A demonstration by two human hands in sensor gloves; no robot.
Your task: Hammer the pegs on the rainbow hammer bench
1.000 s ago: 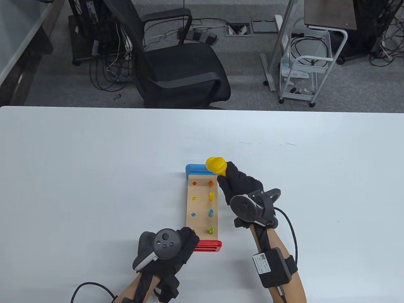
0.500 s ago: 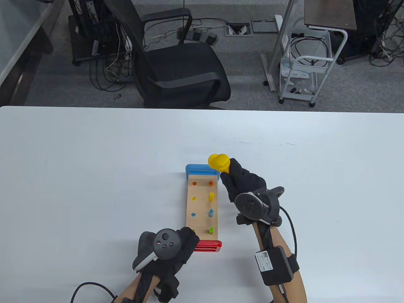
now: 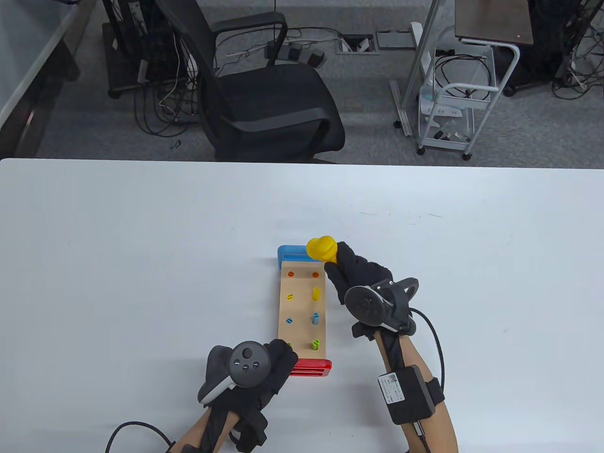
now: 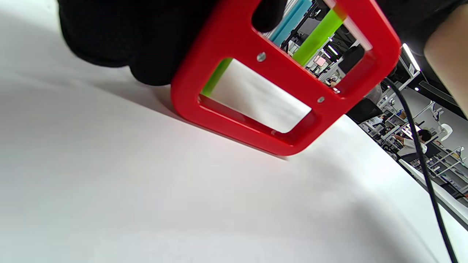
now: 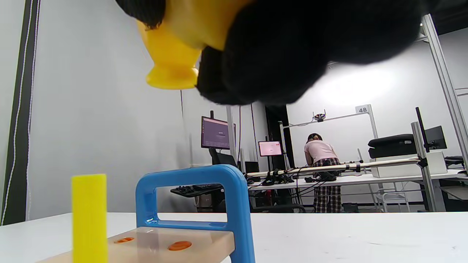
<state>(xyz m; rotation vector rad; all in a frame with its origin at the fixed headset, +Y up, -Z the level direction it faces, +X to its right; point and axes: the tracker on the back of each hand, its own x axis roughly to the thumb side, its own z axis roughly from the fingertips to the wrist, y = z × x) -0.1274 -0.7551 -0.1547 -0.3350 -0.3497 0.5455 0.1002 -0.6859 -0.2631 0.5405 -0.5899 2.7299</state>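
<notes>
The left hand (image 3: 250,373) is wrapping its gloved fingers around the red plastic end frame (image 4: 285,91) at the near end of the flat wooden hammer bench with coloured pegs (image 3: 302,311), pinning it to the white table (image 3: 141,264). To strike well, that hand should be pressing firmly so the bench is not skidding. Further right, the right hand (image 3: 358,278) is gripping the yellow plastic toy hammer (image 3: 322,248), fingers curled tight round its handle, the head hovering above the far right orange peg (image 3: 315,273), which already looks flush; the taller yellow peg (image 3: 315,293) seems the better target. Compared with half a second ago, the hammer head is sitting lower and slightly left, apparently swinging down.
</notes>
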